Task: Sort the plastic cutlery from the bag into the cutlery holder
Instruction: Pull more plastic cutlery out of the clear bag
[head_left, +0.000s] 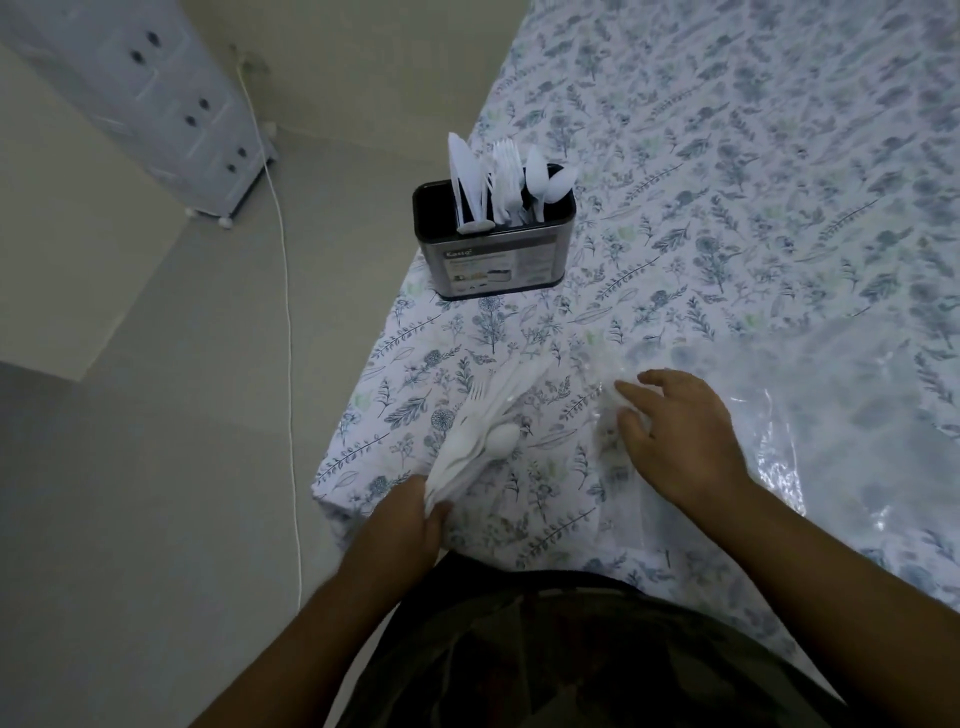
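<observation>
Left hand (410, 514) grips my cutlery bundle (480, 434) | right hand (675, 431) fingers spread, relaxed on clear bag (831, 415) | holder (496, 254) beyond, part-filled

Dim bluish light, glare on clear bag (810, 415), wide-angle edge distortion

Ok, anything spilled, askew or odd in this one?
Nothing spilled. The cutlery holder stands upright near the table corner, knives, forks and spoons grouped inside. The left hand holds a mixed bundle of cutlery; the right hand rests on the clear bag.
</observation>
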